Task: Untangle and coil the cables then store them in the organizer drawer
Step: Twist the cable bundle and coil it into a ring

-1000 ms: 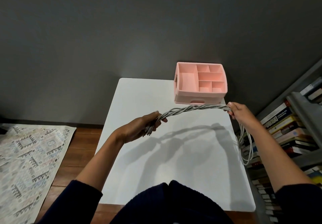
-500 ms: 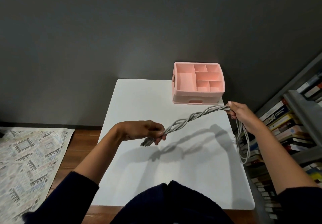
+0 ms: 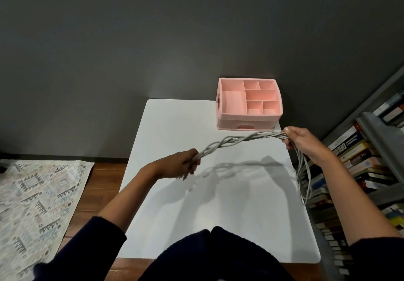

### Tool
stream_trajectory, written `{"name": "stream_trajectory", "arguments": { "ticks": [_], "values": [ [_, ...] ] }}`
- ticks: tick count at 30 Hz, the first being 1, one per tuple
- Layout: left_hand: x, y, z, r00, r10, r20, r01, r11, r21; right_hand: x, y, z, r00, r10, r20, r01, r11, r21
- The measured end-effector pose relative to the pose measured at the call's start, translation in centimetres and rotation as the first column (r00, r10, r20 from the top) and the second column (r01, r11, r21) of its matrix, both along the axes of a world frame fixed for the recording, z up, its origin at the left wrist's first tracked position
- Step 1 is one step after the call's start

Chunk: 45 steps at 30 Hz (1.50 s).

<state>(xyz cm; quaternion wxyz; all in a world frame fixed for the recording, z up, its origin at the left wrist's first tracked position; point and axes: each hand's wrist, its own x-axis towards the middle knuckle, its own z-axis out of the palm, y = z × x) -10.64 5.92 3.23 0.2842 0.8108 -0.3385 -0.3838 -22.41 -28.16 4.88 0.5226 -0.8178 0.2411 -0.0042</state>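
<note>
Cables (image 3: 238, 141) look light, limp, twisted; my left hand (image 3: 177, 167) and right hand (image 3: 300, 139) both clench them. Best grip: the loose ends.

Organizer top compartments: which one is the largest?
The tall one at the left end of the organizer; it spans the tray's full depth, while the other five are smaller cells.

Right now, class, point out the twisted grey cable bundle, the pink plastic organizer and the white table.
Twisted grey cable bundle (image 3: 238, 139): head view, mid-span.
Pink plastic organizer (image 3: 249, 121): head view, front wall.
White table (image 3: 175, 123): head view, bare top.
</note>
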Motion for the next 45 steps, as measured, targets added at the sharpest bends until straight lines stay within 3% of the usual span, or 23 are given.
{"name": "stream_trajectory", "arguments": {
  "ticks": [5, 9, 11, 16, 19, 21, 26, 28, 32, 35, 39, 45],
  "values": [
    [1.4, 0.9, 1.6, 0.981, 0.175, 0.083, -0.164, 0.978, -0.129, -0.7, 0.9, -1.1, 0.989, 0.133, -0.067, -0.127, 0.988, 0.085],
    [2.7, 1.3, 4.2, 0.962, 0.158, 0.224, -0.138, 0.985, -0.102, -0.5, 2.2, -1.9, 0.957, 0.262, -0.127, -0.255, 0.964, 0.071],
    [3.1, 1.4, 4.9, 0.942, 0.137, 0.305, -0.117, 0.99, -0.084, 0.1, 4.1, -1.7, 0.954, 0.294, -0.052, -0.295, 0.956, 0.004],
    [3.1, 0.4, 6.6, 0.911, 0.029, 0.411, -0.022, 1.0, -0.023, 3.4, 13.1, -0.9, 0.878, 0.435, 0.197, -0.306, 0.828, -0.469],
    [3.1, 0.5, 7.5, 0.887, -0.041, 0.46, 0.045, 0.999, 0.003, 4.8, 16.0, 0.1, 0.85, 0.47, 0.239, -0.356, 0.846, -0.398],
    [3.2, 1.0, 7.7, 0.883, -0.053, 0.466, 0.056, 0.998, 0.007, 5.2, 16.2, 0.4, 0.851, 0.481, 0.211, -0.394, 0.85, -0.351],
    [3.3, 1.5, 7.3, 0.877, -0.041, 0.478, 0.043, 0.999, 0.007, 4.3, 16.4, -0.8, 0.863, 0.491, 0.122, -0.372, 0.779, -0.505],
    [3.5, 1.5, 7.0, 0.878, -0.042, 0.477, 0.047, 0.999, 0.0, 4.3, 16.8, -1.4, 0.869, 0.461, 0.18, -0.292, 0.772, -0.565],
    [4.3, 2.2, 6.8, 0.883, -0.028, 0.468, 0.039, 0.999, -0.013, 4.2, 15.9, -1.1, 0.87, 0.413, 0.27, -0.249, 0.84, -0.481],
    [4.7, 2.7, 6.6, 0.89, -0.035, 0.454, 0.048, 0.999, -0.017, 3.3, 14.6, -0.8, 0.857, 0.445, 0.26, -0.253, 0.804, -0.538],
    [4.5, 2.7, 5.7, 0.908, -0.051, 0.417, 0.06, 0.998, -0.01, 2.7, 13.6, -0.3, 0.857, 0.472, 0.206, -0.332, 0.812, -0.48],
    [3.7, 2.2, 5.7, 0.927, 0.004, 0.375, -0.001, 1.0, -0.009, 2.6, 13.0, -0.4, 0.866, 0.484, 0.122, -0.281, 0.675, -0.682]
  ]
}}
